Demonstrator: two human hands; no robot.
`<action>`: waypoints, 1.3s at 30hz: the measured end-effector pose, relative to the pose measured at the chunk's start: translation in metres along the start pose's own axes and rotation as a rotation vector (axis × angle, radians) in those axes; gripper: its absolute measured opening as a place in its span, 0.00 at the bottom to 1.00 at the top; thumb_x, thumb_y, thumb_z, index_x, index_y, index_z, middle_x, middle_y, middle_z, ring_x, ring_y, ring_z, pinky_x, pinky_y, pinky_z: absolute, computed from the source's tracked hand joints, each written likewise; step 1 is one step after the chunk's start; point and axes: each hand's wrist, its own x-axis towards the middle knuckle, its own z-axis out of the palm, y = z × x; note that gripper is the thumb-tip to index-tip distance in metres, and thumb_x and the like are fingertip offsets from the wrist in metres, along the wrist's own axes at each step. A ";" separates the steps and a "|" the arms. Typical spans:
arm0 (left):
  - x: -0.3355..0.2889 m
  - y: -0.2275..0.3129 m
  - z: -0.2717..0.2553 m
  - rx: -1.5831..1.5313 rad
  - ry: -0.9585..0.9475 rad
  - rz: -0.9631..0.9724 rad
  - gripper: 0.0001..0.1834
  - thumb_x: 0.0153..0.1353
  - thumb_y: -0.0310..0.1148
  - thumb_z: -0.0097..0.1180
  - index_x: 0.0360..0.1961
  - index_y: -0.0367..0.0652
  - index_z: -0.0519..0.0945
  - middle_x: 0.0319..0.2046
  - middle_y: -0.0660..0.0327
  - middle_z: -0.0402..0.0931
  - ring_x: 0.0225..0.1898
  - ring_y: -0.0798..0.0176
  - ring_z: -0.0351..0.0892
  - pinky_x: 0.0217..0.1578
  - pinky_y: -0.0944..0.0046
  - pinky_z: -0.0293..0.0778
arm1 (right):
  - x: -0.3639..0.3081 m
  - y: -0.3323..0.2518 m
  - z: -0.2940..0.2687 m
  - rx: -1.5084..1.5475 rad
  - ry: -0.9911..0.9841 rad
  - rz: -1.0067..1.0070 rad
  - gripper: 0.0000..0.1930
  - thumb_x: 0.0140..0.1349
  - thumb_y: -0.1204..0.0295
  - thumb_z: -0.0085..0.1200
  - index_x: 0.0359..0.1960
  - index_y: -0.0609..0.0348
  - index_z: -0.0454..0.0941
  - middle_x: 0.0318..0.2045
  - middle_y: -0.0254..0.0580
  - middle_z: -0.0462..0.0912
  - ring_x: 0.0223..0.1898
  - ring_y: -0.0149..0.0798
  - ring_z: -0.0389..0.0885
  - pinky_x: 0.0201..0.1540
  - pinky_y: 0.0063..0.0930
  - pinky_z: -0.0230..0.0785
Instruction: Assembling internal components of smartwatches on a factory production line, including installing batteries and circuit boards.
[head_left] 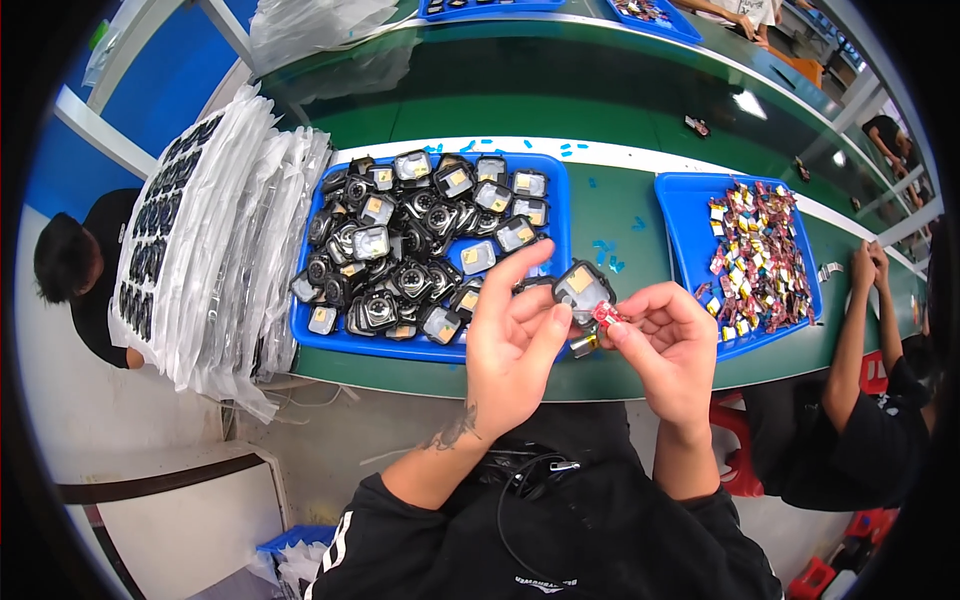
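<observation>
My left hand (515, 345) grips a black, square watch case (582, 287), thumb at its near-left edge. The case is tilted, with its pale inner side showing. My right hand (672, 345) pinches a small red circuit board (606, 314) between thumb and index finger, against or just above the near-right edge of the case. A small yellow and dark part (584, 346) hangs below the board; whether it is joined to it I cannot tell. Behind my left hand, a blue tray (562, 200) holds many similar black cases, lying in a loose heap.
To the right, another blue tray (672, 190) carries heaped red boards with yellow-and-silver parts. Tall stacks of plastic-wrapped sheets (205, 270) stand at the left. Blue scraps (608, 255) lie on the green bench (430, 375). Beyond runs a green belt (500, 95). Co-workers sit at both sides.
</observation>
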 end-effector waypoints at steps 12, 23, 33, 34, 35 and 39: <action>0.015 0.017 -0.023 0.944 -0.353 0.585 0.14 0.50 0.19 0.66 0.41 0.35 0.84 0.41 0.51 0.81 0.40 0.59 0.84 0.38 0.67 0.80 | -0.001 -0.002 -0.008 -0.018 -0.126 -0.064 0.06 0.60 0.85 0.56 0.38 0.71 0.78 0.38 0.45 0.81 0.40 0.33 0.82 0.43 0.24 0.78; 0.004 0.008 -0.023 0.487 -0.261 -0.028 0.04 0.57 0.20 0.60 0.33 0.31 0.82 0.32 0.57 0.80 0.33 0.69 0.79 0.37 0.70 0.75 | -0.005 0.004 -0.006 -0.293 -0.125 -0.181 0.08 0.58 0.84 0.58 0.39 0.67 0.77 0.37 0.42 0.81 0.38 0.32 0.81 0.44 0.24 0.75; 0.004 0.008 -0.016 0.439 -0.228 -0.056 0.13 0.59 0.21 0.59 0.45 0.29 0.80 0.43 0.53 0.78 0.42 0.65 0.82 0.44 0.67 0.79 | -0.007 0.014 0.007 -0.282 0.066 -0.259 0.18 0.54 0.84 0.63 0.47 0.67 0.73 0.33 0.38 0.81 0.34 0.27 0.80 0.38 0.20 0.72; 0.004 0.008 -0.017 0.375 -0.229 -0.069 0.15 0.59 0.20 0.59 0.48 0.30 0.79 0.46 0.53 0.77 0.44 0.64 0.82 0.46 0.67 0.79 | -0.007 0.015 0.007 -0.283 0.068 -0.259 0.18 0.54 0.84 0.63 0.47 0.67 0.73 0.33 0.38 0.81 0.34 0.27 0.80 0.38 0.20 0.72; 0.003 0.007 -0.018 0.311 -0.230 -0.081 0.17 0.60 0.20 0.58 0.51 0.31 0.78 0.48 0.53 0.76 0.46 0.63 0.81 0.48 0.66 0.79 | -0.007 0.017 0.007 -0.314 0.079 -0.269 0.19 0.54 0.84 0.63 0.47 0.67 0.72 0.32 0.38 0.81 0.34 0.27 0.80 0.38 0.20 0.72; 0.004 0.006 -0.020 0.313 -0.248 -0.118 0.18 0.61 0.19 0.57 0.53 0.32 0.78 0.50 0.51 0.75 0.48 0.61 0.81 0.48 0.65 0.79 | -0.009 0.026 0.010 -0.298 0.149 -0.292 0.19 0.53 0.84 0.64 0.47 0.66 0.73 0.32 0.37 0.81 0.33 0.26 0.80 0.36 0.19 0.72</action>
